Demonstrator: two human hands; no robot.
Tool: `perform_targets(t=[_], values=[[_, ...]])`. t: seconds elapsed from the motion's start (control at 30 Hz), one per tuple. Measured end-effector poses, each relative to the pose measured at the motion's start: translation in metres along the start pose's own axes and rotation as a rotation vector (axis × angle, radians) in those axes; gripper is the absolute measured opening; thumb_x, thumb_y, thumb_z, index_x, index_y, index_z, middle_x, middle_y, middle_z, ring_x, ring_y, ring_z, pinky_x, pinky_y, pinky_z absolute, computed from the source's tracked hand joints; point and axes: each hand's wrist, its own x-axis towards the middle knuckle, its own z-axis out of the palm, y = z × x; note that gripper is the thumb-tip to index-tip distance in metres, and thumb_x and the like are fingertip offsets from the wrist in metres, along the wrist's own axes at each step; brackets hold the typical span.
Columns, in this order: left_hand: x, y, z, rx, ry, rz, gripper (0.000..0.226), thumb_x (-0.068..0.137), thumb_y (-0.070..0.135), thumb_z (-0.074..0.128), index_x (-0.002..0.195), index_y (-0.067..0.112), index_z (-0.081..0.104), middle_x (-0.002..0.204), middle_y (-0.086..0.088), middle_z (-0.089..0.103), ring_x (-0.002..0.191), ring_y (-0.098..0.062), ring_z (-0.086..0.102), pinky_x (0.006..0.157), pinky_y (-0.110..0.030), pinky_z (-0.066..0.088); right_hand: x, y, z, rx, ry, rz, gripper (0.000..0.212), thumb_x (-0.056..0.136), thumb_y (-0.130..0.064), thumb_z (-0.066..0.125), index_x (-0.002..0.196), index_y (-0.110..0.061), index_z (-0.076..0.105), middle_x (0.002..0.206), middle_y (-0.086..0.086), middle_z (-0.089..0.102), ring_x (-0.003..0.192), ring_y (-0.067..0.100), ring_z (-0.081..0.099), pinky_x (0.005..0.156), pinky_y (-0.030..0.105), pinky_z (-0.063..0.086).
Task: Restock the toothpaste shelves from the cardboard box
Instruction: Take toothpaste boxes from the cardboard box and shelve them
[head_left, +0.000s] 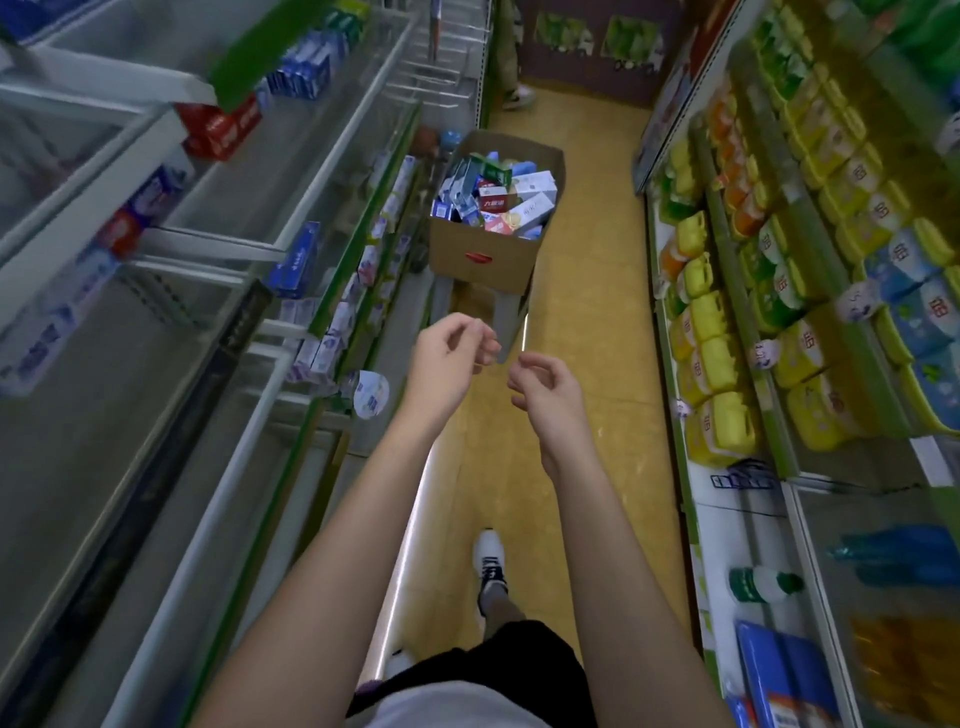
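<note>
Both forearms reach forward over the aisle floor (587, 291). Left hand (449, 358) and right hand (545, 387) hang side by side, fingers loosely curled, holding nothing. Ahead, well apart from the hands, an open box (488, 260) stands on a stool (506, 317), filled with toothpaste cartons (498, 200). Shelves (291, 208) at left carry scattered cartons; detergent bags (717, 358) line the right.

Open cardboard box (485, 260) w/ toothpaste cartons (496, 200), aisle floor
</note>
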Motion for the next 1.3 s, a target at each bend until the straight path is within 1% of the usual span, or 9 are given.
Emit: perform_targets(t=[0.2,0.4,0.5,0.73,0.83,0.9,1.0,1.07,1.3], values=[[0.114,0.004,0.037,0.084,-0.053,-0.052,0.023,0.102,0.019,0.052,0.091,0.008,0.069,0.088,-0.01,0.073,0.083,-0.027,0.069,0.074,-0.034,0.056,0.123,-0.033,0.005,0.074,-0.013,0.062,0.018,0.096,-0.022,0.066,0.114,-0.02,0.065,0.112,0.0,0.07,0.105,0.015,0.067,0.091,0.033,0.056],[0.227,0.001,0.072,0.116,-0.007,-0.085,0.021,0.101,0.011,0.053,0.09,0.001,0.068,0.086,-0.014,0.072,0.073,-0.015,0.065,0.066,-0.024,0.051,0.248,-0.061,0.01,0.055,-0.06,0.108,0.018,0.092,-0.02,0.069,0.111,-0.018,0.067,0.107,0.005,0.072,0.101,0.02,0.07,0.09,0.038,0.057],[0.271,0.001,0.079,0.135,0.039,-0.091,0.019,0.099,0.008,0.054,0.087,0.003,0.068,0.079,-0.009,0.071,0.07,-0.013,0.065,0.064,-0.021,0.051,0.299,-0.079,0.02,0.072,-0.049,0.122,0.017,0.093,-0.018,0.067,0.11,-0.019,0.067,0.108,0.006,0.072,0.099,0.017,0.07,0.085,0.034,0.058],[0.385,-0.018,0.054,0.221,0.118,-0.128,0.019,0.096,0.008,0.055,0.083,0.005,0.069,0.07,-0.001,0.068,0.066,-0.01,0.063,0.066,-0.026,0.051,0.399,-0.101,0.08,0.098,-0.092,0.181,0.019,0.095,-0.014,0.065,0.113,-0.017,0.065,0.11,0.006,0.071,0.102,0.02,0.069,0.09,0.035,0.059],[0.445,-0.031,0.045,0.222,0.116,-0.16,0.02,0.095,0.008,0.055,0.079,0.006,0.068,0.07,-0.003,0.068,0.069,-0.018,0.064,0.072,-0.035,0.054,0.45,-0.111,0.111,0.069,-0.079,0.219,0.013,0.096,-0.014,0.064,0.107,-0.02,0.063,0.108,0.007,0.07,0.103,0.024,0.068,0.095,0.042,0.058],[0.482,-0.038,0.038,0.223,0.096,-0.206,0.022,0.094,0.009,0.055,0.076,0.008,0.067,0.07,-0.006,0.068,0.068,-0.021,0.063,0.071,-0.037,0.054,0.477,-0.114,0.129,0.03,-0.073,0.283,0.011,0.096,-0.016,0.063,0.106,-0.021,0.063,0.101,0.008,0.069,0.094,0.025,0.066,0.095,0.047,0.057],[0.533,-0.05,0.028,0.175,0.115,-0.257,0.026,0.094,0.009,0.055,0.071,0.014,0.064,0.07,-0.009,0.069,0.066,-0.023,0.062,0.07,-0.038,0.052,0.516,-0.114,0.149,-0.003,-0.065,0.291,0.016,0.098,-0.014,0.06,0.115,-0.015,0.061,0.091,0.005,0.065,0.085,0.018,0.06,0.077,0.031,0.053],[0.566,-0.054,0.026,0.135,0.138,-0.315,0.023,0.095,0.009,0.056,0.074,0.013,0.064,0.079,-0.017,0.071,0.07,-0.025,0.064,0.072,-0.039,0.053,0.54,-0.112,0.159,-0.019,-0.059,0.3,0.013,0.1,-0.013,0.057,0.112,-0.015,0.058,0.09,0.002,0.063,0.084,0.015,0.059,0.073,0.028,0.05],[0.648,-0.088,0.018,0.202,0.144,-0.425,0.02,0.099,0.012,0.055,0.081,0.016,0.064,0.083,-0.011,0.072,0.084,-0.035,0.07,0.079,-0.044,0.057,0.64,-0.074,0.2,-0.17,-0.04,0.376,0.011,0.091,-0.015,0.064,0.099,-0.022,0.064,0.112,0.009,0.07,0.104,0.027,0.067,0.098,0.047,0.055]])
